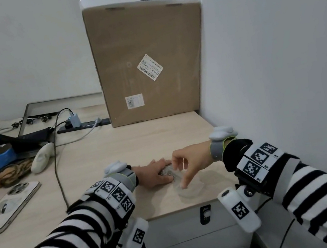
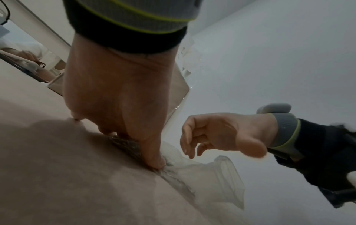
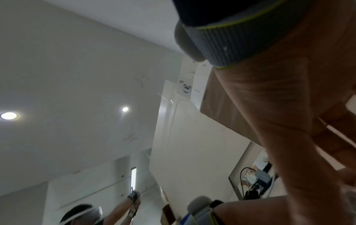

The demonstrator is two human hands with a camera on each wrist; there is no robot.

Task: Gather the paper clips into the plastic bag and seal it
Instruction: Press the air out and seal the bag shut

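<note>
- The plastic bag [image 1: 188, 187] is lying on the near right part of the wooden desk [image 1: 139, 141], its clear mouth pointing toward the near edge, with the paper clips [image 1: 166, 171] sitting as a shiny heap at its far-left end
- The left hand [image 1: 153, 175] is lying low over that heap, fingers stretched fairly straight, fingertips pressing down on the clips and the bag's edge
- The right hand [image 1: 188, 163] is hovering just above the bag, fingers loosely curled and hanging down; the head view is suggesting a fingertip touching the plastic, but whether it is pinching anything I cannot tell
- The left wrist view is showing more: the left hand [image 2: 119, 97] pinning the clips [image 2: 125, 143] against the desk, the bag [image 2: 217, 179] standing crumpled with its ribbed mouth gaping, and the right hand [image 2: 217, 134] clear above it with a gap below the fingertips
- The right wrist view is giving only forearm, wall and ceiling lights
- A cardboard box [image 1: 147, 61] is standing far behind, a phone [image 1: 7, 208] lying at the near left
</note>
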